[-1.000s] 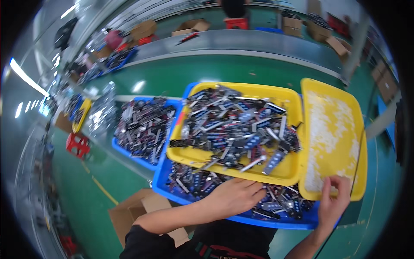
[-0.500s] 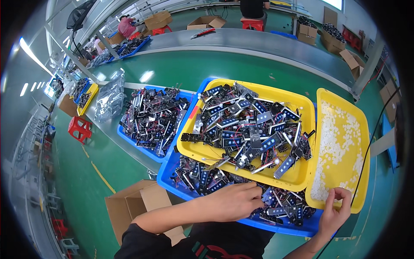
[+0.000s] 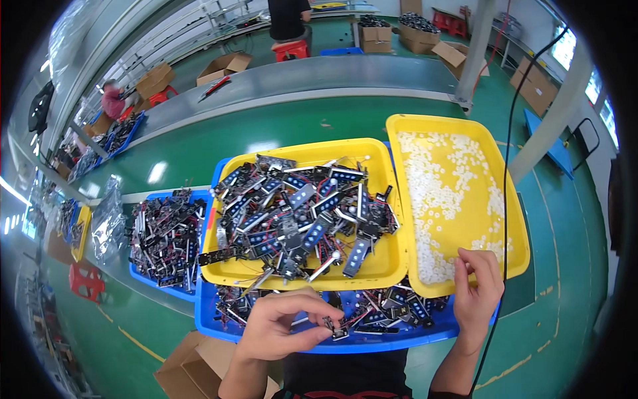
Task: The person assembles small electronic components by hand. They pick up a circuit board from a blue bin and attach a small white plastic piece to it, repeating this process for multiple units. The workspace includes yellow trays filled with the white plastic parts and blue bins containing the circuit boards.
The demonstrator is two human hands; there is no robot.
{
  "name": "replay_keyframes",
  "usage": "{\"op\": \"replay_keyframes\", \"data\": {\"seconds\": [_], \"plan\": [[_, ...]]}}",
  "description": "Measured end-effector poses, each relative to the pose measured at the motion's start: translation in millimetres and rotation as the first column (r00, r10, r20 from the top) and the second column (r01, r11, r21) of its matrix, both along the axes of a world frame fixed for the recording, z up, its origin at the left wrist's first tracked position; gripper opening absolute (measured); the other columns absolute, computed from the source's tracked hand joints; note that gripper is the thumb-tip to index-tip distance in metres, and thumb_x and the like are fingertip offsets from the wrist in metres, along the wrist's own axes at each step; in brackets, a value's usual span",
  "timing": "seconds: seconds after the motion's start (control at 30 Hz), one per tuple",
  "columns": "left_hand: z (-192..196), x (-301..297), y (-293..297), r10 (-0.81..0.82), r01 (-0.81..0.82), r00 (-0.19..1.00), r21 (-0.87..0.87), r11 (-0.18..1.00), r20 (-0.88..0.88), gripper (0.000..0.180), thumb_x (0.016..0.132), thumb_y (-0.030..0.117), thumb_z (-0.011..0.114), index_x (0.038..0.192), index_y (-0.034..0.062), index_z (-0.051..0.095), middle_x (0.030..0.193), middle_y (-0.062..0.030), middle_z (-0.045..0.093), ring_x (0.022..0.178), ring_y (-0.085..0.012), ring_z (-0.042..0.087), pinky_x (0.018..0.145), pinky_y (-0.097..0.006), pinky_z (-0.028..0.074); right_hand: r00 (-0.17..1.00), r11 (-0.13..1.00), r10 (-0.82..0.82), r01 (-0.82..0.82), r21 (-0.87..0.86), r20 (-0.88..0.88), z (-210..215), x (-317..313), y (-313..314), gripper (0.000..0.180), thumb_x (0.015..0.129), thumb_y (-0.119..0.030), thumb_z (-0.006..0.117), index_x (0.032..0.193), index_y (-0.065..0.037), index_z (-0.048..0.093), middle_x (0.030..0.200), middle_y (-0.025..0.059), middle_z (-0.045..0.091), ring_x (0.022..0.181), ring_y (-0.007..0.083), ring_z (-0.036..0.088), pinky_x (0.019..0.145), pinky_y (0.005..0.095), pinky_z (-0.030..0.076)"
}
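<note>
Over the near side of the lower blue tray (image 3: 207,312), my left hand (image 3: 282,326) is closed, pinching a small black circuit-board assembly (image 3: 337,330) between thumb and fingertips. My right hand (image 3: 477,289) is curled at the near edge of the yellow tray (image 3: 495,193) on the right, thumb and fingers close together; anything between them is too small to make out. Small white rings (image 3: 432,193) lie scattered in that tray. The other yellow tray (image 3: 392,266), stacked on the blue one, holds a heap of black circuit-board assemblies (image 3: 299,219) with wires and white strips.
Another blue tray (image 3: 143,271) of similar parts stands at the left, near a clear plastic bag (image 3: 108,226). A cardboard box (image 3: 193,366) sits below on the left. A black cable (image 3: 508,179) hangs down past the right tray. Beyond runs a long grey bench (image 3: 319,76).
My left hand has come up from the parts in the lower blue tray with a circuit-board assembly. My right hand stays by the white-ring tray. The whole view has swung to the right.
</note>
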State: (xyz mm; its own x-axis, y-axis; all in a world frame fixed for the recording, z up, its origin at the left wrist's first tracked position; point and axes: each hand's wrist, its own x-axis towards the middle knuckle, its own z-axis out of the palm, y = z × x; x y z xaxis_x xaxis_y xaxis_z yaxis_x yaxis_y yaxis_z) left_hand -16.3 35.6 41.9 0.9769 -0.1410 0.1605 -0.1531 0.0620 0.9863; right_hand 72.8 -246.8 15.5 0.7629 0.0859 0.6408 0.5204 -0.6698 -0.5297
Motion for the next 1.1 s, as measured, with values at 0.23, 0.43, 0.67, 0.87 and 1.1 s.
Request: {"op": "replay_keyframes", "data": {"seconds": [0.23, 0.43, 0.67, 0.87, 1.1], "plan": [[1.2, 13.8, -24.0, 0.218, -0.218, 0.976, -0.257, 0.941, -0.029, 0.036, 0.074, 0.000, 0.069, 0.106, -0.0117, 0.059, 0.086, -0.0168, 0.062, 0.075, -0.0229, 0.062, 0.070, -0.033, 0.050, 0.962, 0.942, 0.271, -0.261, 0.213, -0.019, 28.1, -24.7, 24.9, 0.031, 0.072, 0.000, 0.075, 0.102, 0.004, 0.068, 0.089, 0.0134, 0.063, 0.070, 0.0190, 0.059, 0.059, 0.0272, 0.048], [3.8, 7.1, -32.1, 0.297, -0.301, 0.953, -0.358, 0.884, -0.069, 0.033, 0.077, 0.004, 0.067, 0.106, -0.0086, 0.059, 0.086, -0.0175, 0.063, 0.078, -0.0248, 0.064, 0.074, -0.037, 0.052, 0.824, 0.757, 0.562, -0.474, 0.449, -0.076, 30.4, -34.2, 64.3, 0.042, 0.073, -0.007, 0.079, 0.110, 0.006, 0.064, 0.093, 0.0140, 0.063, 0.071, 0.0176, 0.058, 0.063, 0.0259, 0.048], [-7.1, 7.7, -34.1, 0.087, -0.062, 0.996, -0.476, 0.877, 0.030, 0.033, 0.090, -0.006, 0.057, 0.123, -0.0064, 0.053, 0.107, -0.0120, 0.062, 0.102, -0.0162, 0.061, 0.089, -0.029, 0.048, 0.813, 0.663, 0.574, -0.388, 0.640, -0.101, 13.7, -43.6, 76.2, 0.034, 0.077, 0.006, 0.069, 0.110, 0.006, 0.062, 0.091, 0.0128, 0.059, 0.073, 0.0170, 0.061, 0.062, 0.0255, 0.051], [-11.3, 4.6, -47.5, 0.115, -0.060, 0.986, -0.390, 0.919, 0.121, 0.053, 0.074, -0.011, 0.074, 0.123, -0.0038, 0.055, 0.113, -0.0123, 0.060, 0.108, -0.0200, 0.058, 0.094, -0.032, 0.046, 0.721, 0.455, 0.671, -0.213, 0.865, -0.175, 22.8, -46.9, 77.6, 0.028, 0.080, 0.010, 0.066, 0.108, 0.009, 0.062, 0.092, 0.0148, 0.060, 0.079, 0.0166, 0.063, 0.068, 0.0254, 0.054], [-17.1, 8.8, -51.4, 0.327, -0.262, 0.924, -0.298, 0.918, 0.197, 0.036, 0.076, -0.012, 0.069, 0.109, -0.0056, 0.057, 0.099, -0.0176, 0.062, 0.090, -0.0220, 0.063, 0.081, -0.033, 0.053, 0.767, 0.423, 0.641, -0.324, 0.847, -0.027, 24.2, -33.9, 72.5, 0.028, 0.084, 0.007, 0.064, 0.111, 0.008, 0.062, 0.098, 0.0157, 0.059, 0.084, 0.0182, 0.062, 0.073, 0.0263, 0.052]]}}
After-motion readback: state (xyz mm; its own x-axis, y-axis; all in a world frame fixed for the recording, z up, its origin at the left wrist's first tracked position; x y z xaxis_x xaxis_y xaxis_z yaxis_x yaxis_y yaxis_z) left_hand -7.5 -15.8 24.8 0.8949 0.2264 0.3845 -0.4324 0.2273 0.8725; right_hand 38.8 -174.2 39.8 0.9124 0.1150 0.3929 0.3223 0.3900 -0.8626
